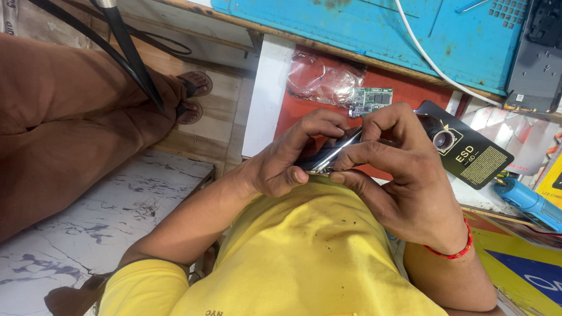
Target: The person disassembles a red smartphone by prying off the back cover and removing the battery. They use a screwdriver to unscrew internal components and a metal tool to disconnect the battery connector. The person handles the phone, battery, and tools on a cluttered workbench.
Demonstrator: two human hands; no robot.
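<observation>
A thin, dark phone-like device [331,155] was pinched edge-up between both hands above the yellow shirt [290,264], the left hand [287,161] gripping its lower end, the right hand [396,171] clasping its top. A green circuit board [370,100] lay near on the tabletop [267,95]; open floor [92,226] stretched left.

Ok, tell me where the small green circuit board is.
Head view, upper middle: the green circuit board lies on the red mat, beside a clear plastic bag, just above both hands.
</observation>
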